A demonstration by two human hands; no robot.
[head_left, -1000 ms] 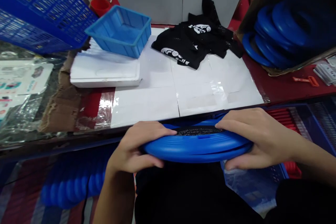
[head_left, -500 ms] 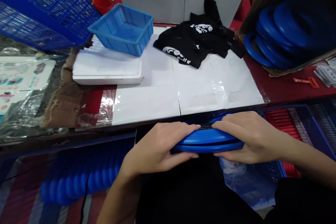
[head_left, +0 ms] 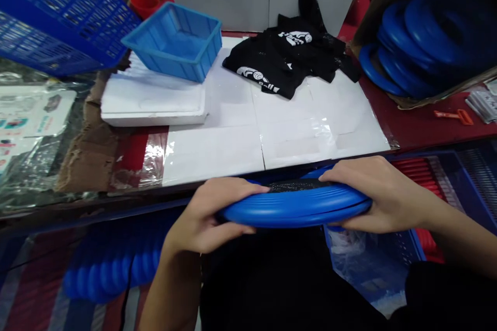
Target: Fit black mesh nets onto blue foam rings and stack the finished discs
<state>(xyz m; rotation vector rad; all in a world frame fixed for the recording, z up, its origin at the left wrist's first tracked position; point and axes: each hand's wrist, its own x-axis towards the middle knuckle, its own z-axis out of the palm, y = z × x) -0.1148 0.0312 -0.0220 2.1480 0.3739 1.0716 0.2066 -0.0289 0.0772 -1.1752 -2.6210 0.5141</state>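
Note:
A blue plastic ring (head_left: 295,209) is held nearly level at the table's front edge, above my lap. Speckled black mesh fabric (head_left: 297,184) shows inside its rim. My left hand (head_left: 212,212) grips the left end, thumb below and fingers on top. On the right end my right hand (head_left: 382,194) is closed the same way. A thin dark gap runs along the ring's lower right side. Black fabric pieces (head_left: 287,57) with white printing lie in a loose pile on the white tabletop (head_left: 217,150) beyond my hands.
A light-blue bin (head_left: 174,59) sits on white foam (head_left: 155,106) at the left, beside a blue basket (head_left: 66,15). More blue rings (head_left: 423,46) fill a carton at the right, near an orange razor-shaped tool (head_left: 454,115). Blue rings (head_left: 112,269) and a crate (head_left: 373,269) stand below.
My hands have moved apart along the rim, left hand leftward and right hand slightly rightward. More of the blue ring and its black mesh now shows between them.

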